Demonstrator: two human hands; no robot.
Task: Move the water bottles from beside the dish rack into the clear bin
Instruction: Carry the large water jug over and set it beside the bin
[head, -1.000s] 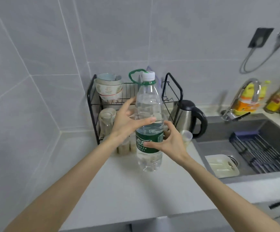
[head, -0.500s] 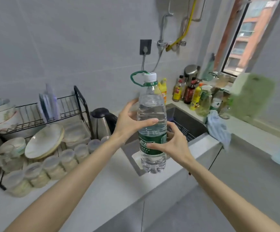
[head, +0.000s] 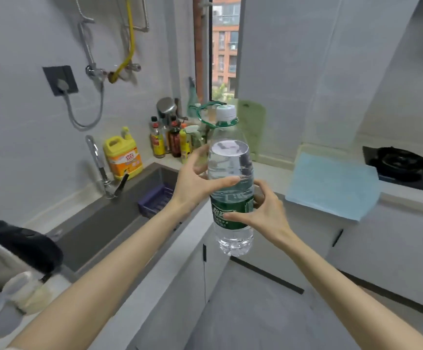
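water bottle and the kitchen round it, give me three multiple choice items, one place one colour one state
1. Where is the yellow detergent jug? A on the stove; B behind the sink, beside the faucet; C on the floor.
2. The water bottle's label is: A red; B blue; C green.
3. The bottle is: A lying on the counter; B upright, held by left hand and right hand; C standing in the sink.
Key: 1 B, it stands by the faucet; 2 C, a green band wraps it; 3 B, both hands hold it in the air.

A yellow detergent jug point(head: 123, 157) stands behind the sink point(head: 109, 221), kettle point(head: 10, 251) beside it.
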